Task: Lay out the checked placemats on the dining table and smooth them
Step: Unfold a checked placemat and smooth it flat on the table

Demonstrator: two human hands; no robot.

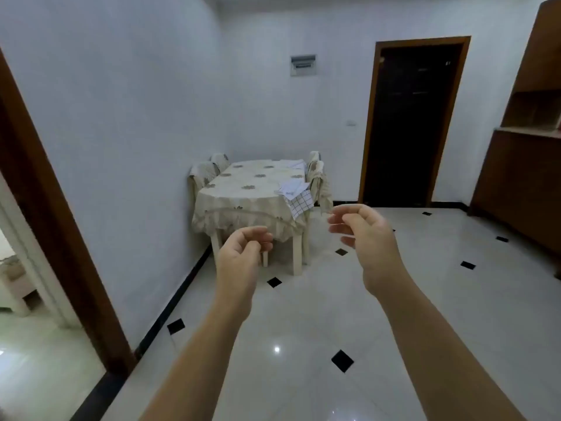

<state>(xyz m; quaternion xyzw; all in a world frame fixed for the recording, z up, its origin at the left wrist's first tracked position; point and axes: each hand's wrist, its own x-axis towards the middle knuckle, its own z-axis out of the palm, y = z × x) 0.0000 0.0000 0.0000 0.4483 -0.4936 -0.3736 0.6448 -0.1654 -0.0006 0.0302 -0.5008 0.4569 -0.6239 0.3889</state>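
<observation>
The dining table (239, 205) stands across the room against the left wall, under a cream flowered cloth. White checked placemats (296, 194) lie in a crumpled heap on its near right corner, one hanging over the edge. More pale cloth (293, 164) lies at the far right end. My left hand (243, 256) and my right hand (361, 235) are raised in front of me, well short of the table, fingers loosely curled, holding nothing.
Covered chairs stand along the table's left side (206, 173) and right side (317, 177). A dark doorway (409, 126) is in the far wall, a brown wooden cabinet (528, 165) on the right, a door frame (51, 214) at my left. Glossy tiled floor (334, 314) lies between.
</observation>
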